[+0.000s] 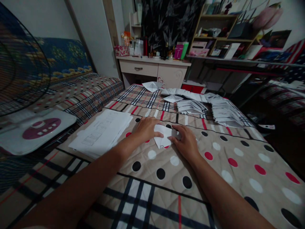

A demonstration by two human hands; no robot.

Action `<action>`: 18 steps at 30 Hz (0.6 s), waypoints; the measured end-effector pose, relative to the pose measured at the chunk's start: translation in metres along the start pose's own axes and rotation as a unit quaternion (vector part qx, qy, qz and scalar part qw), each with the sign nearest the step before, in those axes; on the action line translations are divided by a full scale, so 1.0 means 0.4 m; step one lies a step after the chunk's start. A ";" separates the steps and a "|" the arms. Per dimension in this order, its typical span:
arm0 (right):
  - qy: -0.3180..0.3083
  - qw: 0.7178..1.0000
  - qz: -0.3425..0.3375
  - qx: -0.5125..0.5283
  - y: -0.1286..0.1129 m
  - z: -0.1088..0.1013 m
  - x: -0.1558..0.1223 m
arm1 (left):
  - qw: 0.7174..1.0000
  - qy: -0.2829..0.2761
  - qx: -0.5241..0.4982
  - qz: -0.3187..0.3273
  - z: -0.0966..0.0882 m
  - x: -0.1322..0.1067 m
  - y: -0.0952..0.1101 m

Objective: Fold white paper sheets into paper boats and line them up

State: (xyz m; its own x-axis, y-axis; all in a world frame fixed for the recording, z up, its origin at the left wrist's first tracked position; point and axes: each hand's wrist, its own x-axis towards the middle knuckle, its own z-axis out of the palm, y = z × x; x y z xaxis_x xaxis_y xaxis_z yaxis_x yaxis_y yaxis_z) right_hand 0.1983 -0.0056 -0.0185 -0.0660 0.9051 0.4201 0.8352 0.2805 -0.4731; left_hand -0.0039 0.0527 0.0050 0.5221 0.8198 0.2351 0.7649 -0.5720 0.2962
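Note:
A small folded sheet of white paper lies on the patterned bedspread, its lower corner pointed and marked with dark writing. My left hand holds its left side, with the thumb on top and the fingers along the far edge. On the right side, my right hand grips the same paper between thumb and curled fingers. Part of the sheet is hidden under both hands. Left of my left hand rests a stack of flat printed sheets.
Beyond my hands are rows of folded papers, a fanned bundle and a folded paper boat. A fan stands at the left. A white dresser and a shelf with small items are at the back.

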 end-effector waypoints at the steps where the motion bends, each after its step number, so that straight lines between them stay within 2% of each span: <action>1: -0.002 1.000 -0.006 0.008 0.004 0.000 0.003 | 1.000 0.003 -0.010 0.014 0.000 0.006 -0.005; 6: 0.001 0.999 -0.013 0.031 0.008 -0.001 0.009 | 0.993 0.010 -0.072 0.090 0.016 0.034 -0.033; 11: 0.022 0.998 -0.038 0.048 0.001 0.001 0.005 | 0.990 0.027 -0.078 0.112 0.024 0.031 -0.039; 18: 0.047 0.996 -0.057 0.044 -0.009 -0.002 -0.001 | 0.991 0.049 -0.038 0.121 0.007 0.019 -0.018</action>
State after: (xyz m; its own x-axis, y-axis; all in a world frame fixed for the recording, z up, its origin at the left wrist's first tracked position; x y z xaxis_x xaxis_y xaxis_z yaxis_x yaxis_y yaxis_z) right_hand 0.1958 -0.0073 -0.0161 -0.1026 0.8335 0.5429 0.7737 0.4099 -0.4830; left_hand -0.0045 0.0632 0.0020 0.6454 0.6537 0.3951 0.5889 -0.7553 0.2876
